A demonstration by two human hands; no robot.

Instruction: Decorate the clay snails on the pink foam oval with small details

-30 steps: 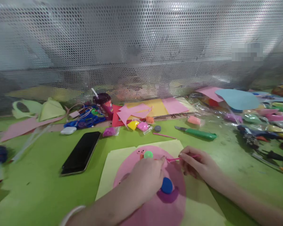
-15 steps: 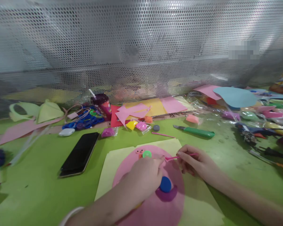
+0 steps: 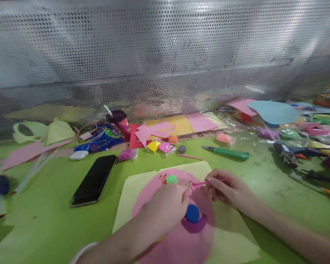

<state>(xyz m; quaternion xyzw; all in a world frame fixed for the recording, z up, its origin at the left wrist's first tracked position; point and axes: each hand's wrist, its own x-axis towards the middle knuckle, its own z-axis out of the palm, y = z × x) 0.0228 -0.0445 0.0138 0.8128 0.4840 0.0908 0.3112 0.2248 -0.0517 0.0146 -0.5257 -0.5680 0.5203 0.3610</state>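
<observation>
A pink paper disc [image 3: 181,242] lies on pale yellow sheets [image 3: 132,198] on the green table. On the disc sit a green clay blob [image 3: 171,179] with small googly eyes beside it, a blue clay ball [image 3: 193,213] and a purple clay patch [image 3: 195,226]. My left hand [image 3: 166,209] rests curled on the disc, its fingertips pinched at the tip of a thin pink stick [image 3: 209,182]. My right hand [image 3: 229,190] pinches the same stick near its other end, just right of the disc.
A black phone [image 3: 95,179] lies to the left. A green utility knife [image 3: 228,153], clay packets [image 3: 165,146], a loose pink stick [image 3: 191,157], blue scissors [image 3: 99,141] and coloured paper [image 3: 181,126] lie behind. Bagged supplies [image 3: 297,134] crowd the right. A perforated metal screen [image 3: 165,55] stands at the back.
Both hands stay at the pink stick over the disc with only slight shifts. The view has drifted a little.
</observation>
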